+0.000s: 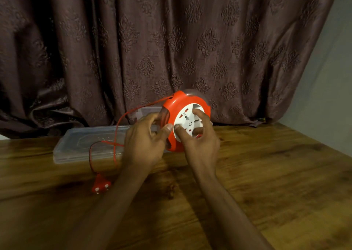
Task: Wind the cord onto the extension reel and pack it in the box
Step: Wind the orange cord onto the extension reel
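Note:
An orange extension reel with a white socket face is held tilted above the wooden table, its face toward me. My left hand grips its left rim and clear side. My right hand has its fingers curled into the white centre disc. A thin red cord leaves the reel's top left, arcs down over the clear lid and loops to the red plug lying on the table. A clear plastic box stands behind my left hand, mostly hidden.
A dark patterned curtain hangs right behind the table's far edge. A pale wall closes the right side. Bare wood spreads in front of and to the right of my arms.

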